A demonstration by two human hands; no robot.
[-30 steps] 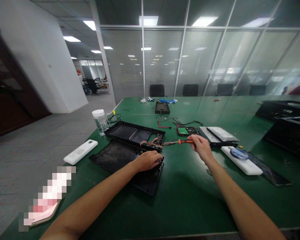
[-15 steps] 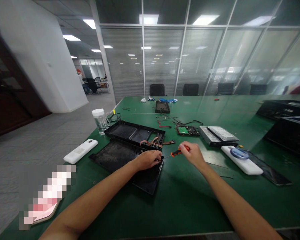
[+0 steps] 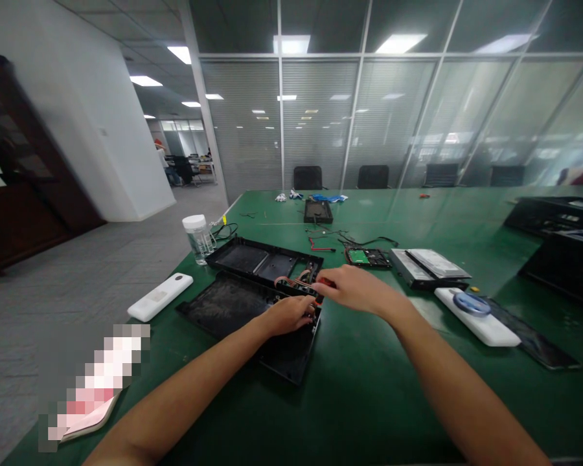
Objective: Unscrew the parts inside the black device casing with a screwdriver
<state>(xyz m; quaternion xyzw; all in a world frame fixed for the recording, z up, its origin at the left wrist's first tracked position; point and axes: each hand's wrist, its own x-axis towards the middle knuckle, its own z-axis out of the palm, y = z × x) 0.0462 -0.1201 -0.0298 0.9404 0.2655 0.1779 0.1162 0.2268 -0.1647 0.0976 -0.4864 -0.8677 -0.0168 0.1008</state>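
Head view: the right hand (image 3: 354, 287) closes around a screwdriver (image 3: 319, 299).

Black office chairs (image 3: 308, 177) are standing before a glass partition (image 3: 245, 149), ceiling lights (image 3: 179, 54) are glowing, and grey carpet (image 3: 78, 278) is running past a white wall (image 3: 102, 97).

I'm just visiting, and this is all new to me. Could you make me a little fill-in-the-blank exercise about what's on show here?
1. The tool in the right hand is a ____.
2. The left hand is at a panel coloured ____.
3. The jar has a lid coloured ____.
4. The table is coloured ____.

Missing words: screwdriver; black; white; green.
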